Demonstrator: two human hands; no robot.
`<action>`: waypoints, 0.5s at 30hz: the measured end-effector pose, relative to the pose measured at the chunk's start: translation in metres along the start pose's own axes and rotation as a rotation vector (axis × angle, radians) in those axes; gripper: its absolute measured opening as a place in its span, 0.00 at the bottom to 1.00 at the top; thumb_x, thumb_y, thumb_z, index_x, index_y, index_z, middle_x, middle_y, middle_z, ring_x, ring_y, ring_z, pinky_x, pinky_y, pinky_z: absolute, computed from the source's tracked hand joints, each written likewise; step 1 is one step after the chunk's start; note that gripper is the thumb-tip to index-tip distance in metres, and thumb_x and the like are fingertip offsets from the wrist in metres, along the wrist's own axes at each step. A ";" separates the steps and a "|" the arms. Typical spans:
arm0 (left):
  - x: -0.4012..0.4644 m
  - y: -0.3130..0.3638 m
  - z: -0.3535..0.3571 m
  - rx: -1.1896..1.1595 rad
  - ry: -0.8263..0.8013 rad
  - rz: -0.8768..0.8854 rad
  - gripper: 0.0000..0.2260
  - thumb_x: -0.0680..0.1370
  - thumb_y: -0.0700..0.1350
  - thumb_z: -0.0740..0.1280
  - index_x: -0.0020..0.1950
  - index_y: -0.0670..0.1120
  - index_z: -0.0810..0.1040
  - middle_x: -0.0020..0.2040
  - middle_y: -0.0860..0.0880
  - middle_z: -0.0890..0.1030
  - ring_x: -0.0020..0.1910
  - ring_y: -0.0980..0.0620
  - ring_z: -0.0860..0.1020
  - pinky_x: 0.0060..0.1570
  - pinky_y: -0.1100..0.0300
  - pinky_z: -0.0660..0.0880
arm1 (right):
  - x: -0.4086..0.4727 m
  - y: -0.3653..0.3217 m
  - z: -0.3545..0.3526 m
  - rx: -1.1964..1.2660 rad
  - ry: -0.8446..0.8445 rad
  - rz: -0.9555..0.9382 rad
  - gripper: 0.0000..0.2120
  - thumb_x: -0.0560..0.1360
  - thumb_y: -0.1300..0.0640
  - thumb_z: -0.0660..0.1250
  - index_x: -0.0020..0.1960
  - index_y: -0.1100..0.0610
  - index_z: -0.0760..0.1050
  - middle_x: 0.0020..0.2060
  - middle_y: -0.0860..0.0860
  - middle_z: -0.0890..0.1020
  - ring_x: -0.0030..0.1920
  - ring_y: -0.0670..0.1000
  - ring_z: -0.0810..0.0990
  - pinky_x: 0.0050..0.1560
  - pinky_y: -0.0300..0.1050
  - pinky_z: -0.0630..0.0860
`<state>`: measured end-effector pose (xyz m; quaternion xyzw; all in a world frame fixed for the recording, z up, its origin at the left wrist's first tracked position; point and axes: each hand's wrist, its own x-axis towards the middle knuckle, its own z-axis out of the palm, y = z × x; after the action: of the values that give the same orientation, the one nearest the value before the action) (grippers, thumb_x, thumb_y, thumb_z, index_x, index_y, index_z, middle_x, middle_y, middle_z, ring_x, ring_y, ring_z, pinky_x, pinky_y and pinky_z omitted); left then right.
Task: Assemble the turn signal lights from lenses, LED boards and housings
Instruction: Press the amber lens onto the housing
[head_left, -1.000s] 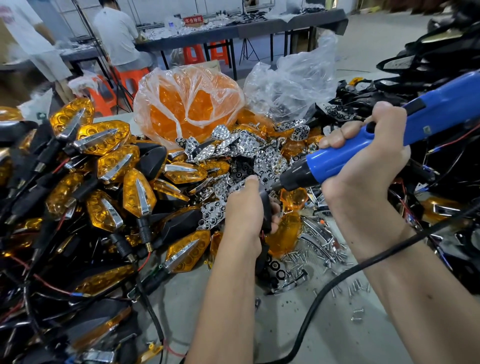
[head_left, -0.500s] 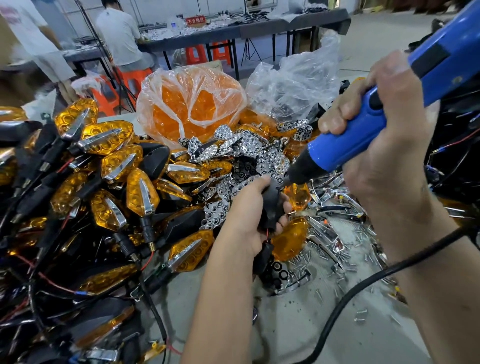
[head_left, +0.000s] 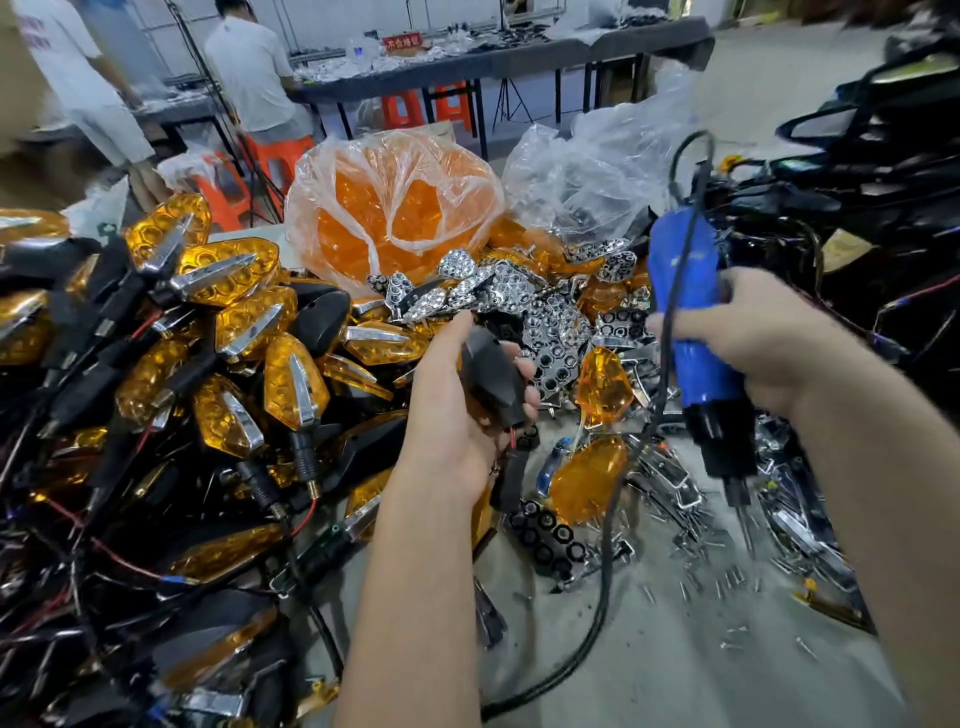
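Observation:
My left hand (head_left: 457, 410) grips a black turn signal housing (head_left: 491, 374), back side up, with its stem and red wire hanging below the palm. My right hand (head_left: 753, 338) grips a blue electric screwdriver (head_left: 691, 322) held upright, its black nose and bit (head_left: 740, 506) pointing down over loose screws (head_left: 722, 571). The tool is apart from the housing, to its right. Loose amber lenses (head_left: 589, 480) and chrome reflector plates (head_left: 550, 332) lie between and beyond my hands. A big heap of finished amber and black signals (head_left: 218, 364) fills the left.
A clear bag of amber lenses (head_left: 395, 208) and a second clear bag (head_left: 587, 176) stand behind the parts. Black housings with wires (head_left: 857, 249) pile up at the right. The screwdriver's black cable (head_left: 597, 597) loops across the grey table (head_left: 649, 665). Two people work at benches behind.
My right hand has swung the screwdriver off the housing, from slanting at it to upright with the bit down at the right. My left hand has turned, showing the housing's back.

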<state>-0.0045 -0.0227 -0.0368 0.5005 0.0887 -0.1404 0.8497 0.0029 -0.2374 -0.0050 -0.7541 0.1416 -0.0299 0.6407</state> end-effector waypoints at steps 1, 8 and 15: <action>0.000 -0.001 0.001 -0.001 -0.014 0.012 0.22 0.83 0.60 0.62 0.52 0.40 0.76 0.39 0.44 0.80 0.31 0.47 0.77 0.30 0.58 0.76 | 0.006 0.013 0.001 -0.126 0.060 -0.028 0.11 0.75 0.70 0.74 0.52 0.61 0.75 0.36 0.54 0.84 0.26 0.48 0.82 0.27 0.44 0.82; 0.002 -0.001 -0.003 0.045 -0.101 0.084 0.18 0.77 0.50 0.62 0.63 0.40 0.74 0.46 0.43 0.82 0.39 0.46 0.80 0.43 0.52 0.76 | 0.015 0.031 -0.013 -0.613 0.213 -0.018 0.27 0.66 0.46 0.84 0.52 0.55 0.72 0.41 0.48 0.76 0.48 0.58 0.78 0.47 0.53 0.75; 0.003 -0.008 0.000 0.751 0.022 0.491 0.10 0.82 0.53 0.69 0.62 0.62 0.75 0.52 0.62 0.81 0.47 0.66 0.80 0.43 0.70 0.74 | 0.008 0.009 -0.011 -0.558 0.271 -0.239 0.15 0.72 0.45 0.79 0.50 0.52 0.80 0.43 0.50 0.83 0.48 0.55 0.83 0.50 0.50 0.77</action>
<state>-0.0045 -0.0270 -0.0442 0.7820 -0.0810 0.0481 0.6161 0.0062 -0.2509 -0.0126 -0.9010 0.1386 -0.1649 0.3766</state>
